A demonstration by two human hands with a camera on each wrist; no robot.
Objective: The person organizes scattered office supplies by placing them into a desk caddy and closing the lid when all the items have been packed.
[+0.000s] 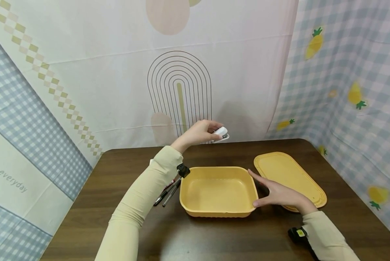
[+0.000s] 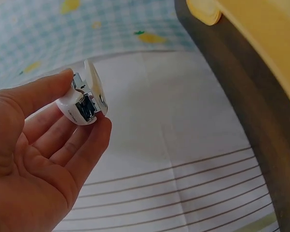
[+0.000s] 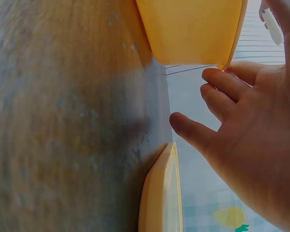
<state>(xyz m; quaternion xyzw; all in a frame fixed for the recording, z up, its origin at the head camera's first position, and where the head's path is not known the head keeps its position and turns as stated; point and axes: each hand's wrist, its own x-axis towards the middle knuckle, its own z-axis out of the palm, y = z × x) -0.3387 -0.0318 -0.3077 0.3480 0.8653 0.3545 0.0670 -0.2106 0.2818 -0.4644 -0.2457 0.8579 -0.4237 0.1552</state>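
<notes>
Stapler point(image 2: 72, 109) pinched between left fingers point(image 2: 93, 151), right fingers point(image 1: 260, 177) outstretched, touching yellow box point(image 1: 218, 213).

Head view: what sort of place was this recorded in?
Probably a makeshift recording corner indoors, though the wider room is out of view. Printed fabric sheets hang close behind and beside a dark wood-look table, and the person has black devices strapped at both wrists.

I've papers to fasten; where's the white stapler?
Head view: the left hand holds the white stapler right of centre, higher in frame than the yellow container.
</notes>
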